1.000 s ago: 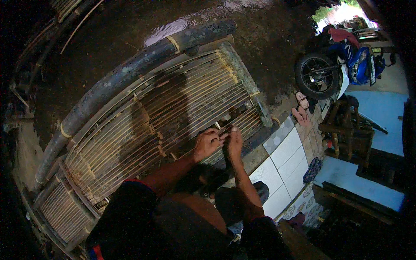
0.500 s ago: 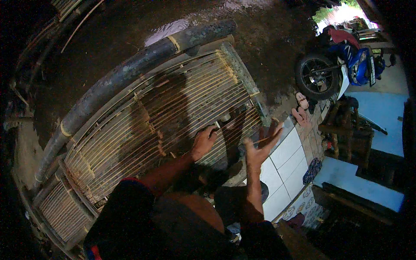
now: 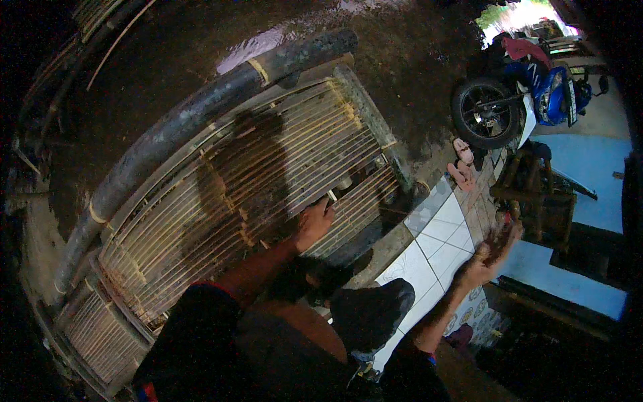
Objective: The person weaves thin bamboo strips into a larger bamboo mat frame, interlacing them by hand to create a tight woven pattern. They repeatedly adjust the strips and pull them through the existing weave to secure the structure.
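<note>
The bamboo slat panel (image 3: 268,181) lies flat on the dark ground in front of you, its long axis running from lower left up to upper right, thin pale slats in close parallel rows. Your left hand (image 3: 313,222) rests on its near edge, fingers curled on a slat. Your right hand (image 3: 487,253) hovers spread wide, holding nothing, over the white tiled floor (image 3: 429,254). A thick dark pole (image 3: 201,117) borders the panel's far side. A blue motorbike (image 3: 529,94) stands beyond.
</note>
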